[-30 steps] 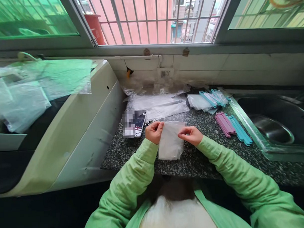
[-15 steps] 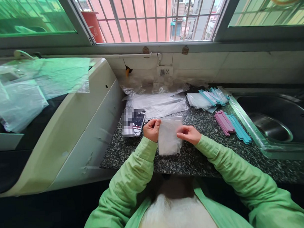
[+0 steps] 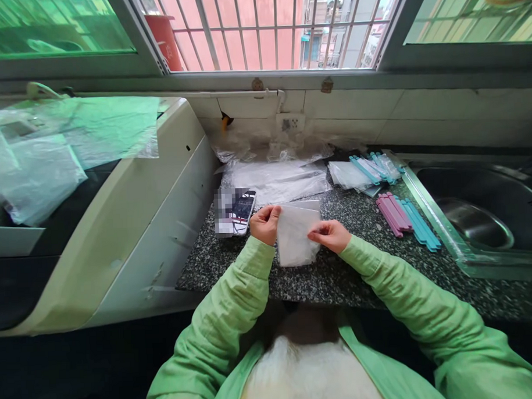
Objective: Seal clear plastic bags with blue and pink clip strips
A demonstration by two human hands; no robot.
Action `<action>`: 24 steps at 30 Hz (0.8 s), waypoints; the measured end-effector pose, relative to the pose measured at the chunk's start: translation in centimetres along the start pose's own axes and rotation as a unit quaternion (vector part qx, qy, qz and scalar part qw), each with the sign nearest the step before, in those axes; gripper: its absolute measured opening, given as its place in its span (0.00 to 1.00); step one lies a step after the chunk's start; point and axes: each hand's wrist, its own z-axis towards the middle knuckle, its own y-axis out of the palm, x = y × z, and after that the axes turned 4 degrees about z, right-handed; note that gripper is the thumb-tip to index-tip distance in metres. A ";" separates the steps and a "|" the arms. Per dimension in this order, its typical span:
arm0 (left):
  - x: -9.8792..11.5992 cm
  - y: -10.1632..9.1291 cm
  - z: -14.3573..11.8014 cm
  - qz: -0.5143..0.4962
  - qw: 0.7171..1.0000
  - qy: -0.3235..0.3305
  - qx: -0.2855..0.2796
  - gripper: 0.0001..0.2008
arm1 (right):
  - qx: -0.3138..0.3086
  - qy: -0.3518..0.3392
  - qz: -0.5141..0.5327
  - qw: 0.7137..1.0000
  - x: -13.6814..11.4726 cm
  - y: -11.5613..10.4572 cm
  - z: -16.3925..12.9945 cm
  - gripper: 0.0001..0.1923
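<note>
Between my hands, above the speckled dark countertop [image 3: 246, 270], is a small translucent plastic bag [image 3: 296, 239], its long side running up and down. My left hand [image 3: 265, 224] pinches its upper left edge between thumb and fingers. My right hand [image 3: 330, 235] has thumb and forefinger closed on its right edge, about halfway down. Whether there is one layer or several bags together, I cannot tell. A phone [image 3: 244, 212], partly blurred out, lies just left of my left hand. Behind the hands lie flat clear plastic bags [image 3: 276, 179].
Right of my hands lie pink strips [image 3: 394, 214] and blue strips [image 3: 418, 223], beside the metal sink [image 3: 471, 221]. More blue strips [image 3: 372, 168] rest on small bags [image 3: 347, 174] farther back. A large cream-coloured machine [image 3: 148, 215] bounds the left, with plastic bags [image 3: 42, 178] on top.
Both hands keep hold of the bag. My right thumb and forefinger have shifted slightly left on its edge. The bag's lower end sits slightly higher in view.
</note>
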 end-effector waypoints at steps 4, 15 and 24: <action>0.0 0.0 0.0 -0.010 1.000 -0.002 0.000 0.18 | 0.013 -0.007 -0.001 1.000 -0.1 -0.1 0.0 0.24; -0.5 0.0 0.2 -0.033 0.999 -0.012 0.019 0.19 | -0.002 -0.017 -0.102 0.995 -0.5 0.0 -0.4 0.19; -1.1 0.0 0.3 -0.045 0.998 -0.001 0.031 0.18 | -0.005 0.010 -0.089 0.996 -0.2 0.3 -0.4 0.18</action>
